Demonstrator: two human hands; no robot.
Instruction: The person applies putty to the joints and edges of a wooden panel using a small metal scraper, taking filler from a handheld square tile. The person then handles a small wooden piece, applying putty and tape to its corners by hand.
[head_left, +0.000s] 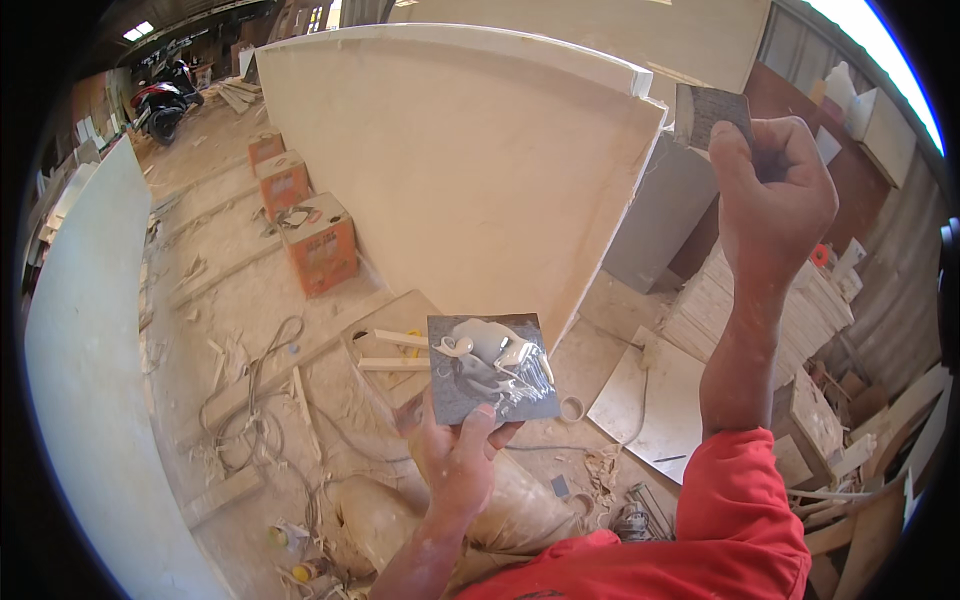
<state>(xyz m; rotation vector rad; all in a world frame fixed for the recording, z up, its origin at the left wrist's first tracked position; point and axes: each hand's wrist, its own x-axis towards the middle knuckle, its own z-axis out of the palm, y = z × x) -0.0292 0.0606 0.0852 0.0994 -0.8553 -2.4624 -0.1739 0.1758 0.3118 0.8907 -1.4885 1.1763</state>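
My left hand (461, 457) grips a dark square board (457, 397) by its near edge, thumb on top. Pale, glossy filler paste (484, 341) lies in a smeared heap on that board. Raised at the upper right, my right hand (776, 176) pinches a thin dark rectangular spreader (705, 112) between thumb and fingers. The spreader is beside the upper right corner of a large pale panel (465, 157), which stands on its edge; whether they touch I cannot tell.
Orange boxes (322, 251) stand in a row left of the panel. Cables (259, 420), wood strips and shavings litter the dusty floor. A white board (645, 405) lies at right near stacked panels (727, 307). Another pale panel (97, 360) runs along the left. A motorbike (165, 105) stands far back.
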